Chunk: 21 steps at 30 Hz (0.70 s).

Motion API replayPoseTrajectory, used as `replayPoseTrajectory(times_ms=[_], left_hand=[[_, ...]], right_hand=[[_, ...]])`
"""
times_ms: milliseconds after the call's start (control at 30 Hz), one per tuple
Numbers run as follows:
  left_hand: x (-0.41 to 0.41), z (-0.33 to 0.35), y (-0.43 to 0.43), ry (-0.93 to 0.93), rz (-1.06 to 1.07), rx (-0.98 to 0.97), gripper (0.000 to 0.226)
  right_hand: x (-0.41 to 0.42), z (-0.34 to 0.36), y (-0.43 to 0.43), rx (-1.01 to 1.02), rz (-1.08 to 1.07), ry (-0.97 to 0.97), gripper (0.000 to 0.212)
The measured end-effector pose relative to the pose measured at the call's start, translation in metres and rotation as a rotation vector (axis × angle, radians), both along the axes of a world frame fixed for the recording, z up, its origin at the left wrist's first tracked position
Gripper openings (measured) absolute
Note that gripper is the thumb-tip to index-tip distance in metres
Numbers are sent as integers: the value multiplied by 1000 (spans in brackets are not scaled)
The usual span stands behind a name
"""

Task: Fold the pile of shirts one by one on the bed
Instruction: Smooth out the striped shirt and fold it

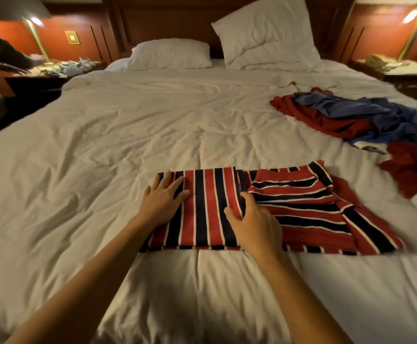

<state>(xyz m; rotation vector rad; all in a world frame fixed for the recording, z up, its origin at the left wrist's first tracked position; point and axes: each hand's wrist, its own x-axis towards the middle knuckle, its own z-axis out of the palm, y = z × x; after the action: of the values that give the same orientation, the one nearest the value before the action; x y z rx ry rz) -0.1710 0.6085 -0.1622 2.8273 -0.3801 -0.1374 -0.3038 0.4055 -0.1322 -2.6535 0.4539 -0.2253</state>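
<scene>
Striped shirt half-folded by the near edge of the bed, left hand flat on its left end, fingers spread, right hand with fingers curled onto the middle fold, pile of shirts toward the right edge.

One bed carries two pillows at its head, one striped shirt near its foot, and one pile of red and blue shirts, number unclear, on its right side. Two lamps flank the bed. Over it are one left hand and one right hand.
</scene>
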Motion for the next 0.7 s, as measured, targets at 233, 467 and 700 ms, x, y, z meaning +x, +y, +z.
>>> replayPoseTrajectory(times_ms=[233,467,700], left_hand=[[-7,4,0,68,18,97,70],[-9,-1,-1,73,8,129,68],[-2,-14,-2,51,23,124,64]], right_hand=[[9,7,-4,81,108,10,49],[3,2,-3,-172,107,38,40],[65,1,11,-235,341,3,54]])
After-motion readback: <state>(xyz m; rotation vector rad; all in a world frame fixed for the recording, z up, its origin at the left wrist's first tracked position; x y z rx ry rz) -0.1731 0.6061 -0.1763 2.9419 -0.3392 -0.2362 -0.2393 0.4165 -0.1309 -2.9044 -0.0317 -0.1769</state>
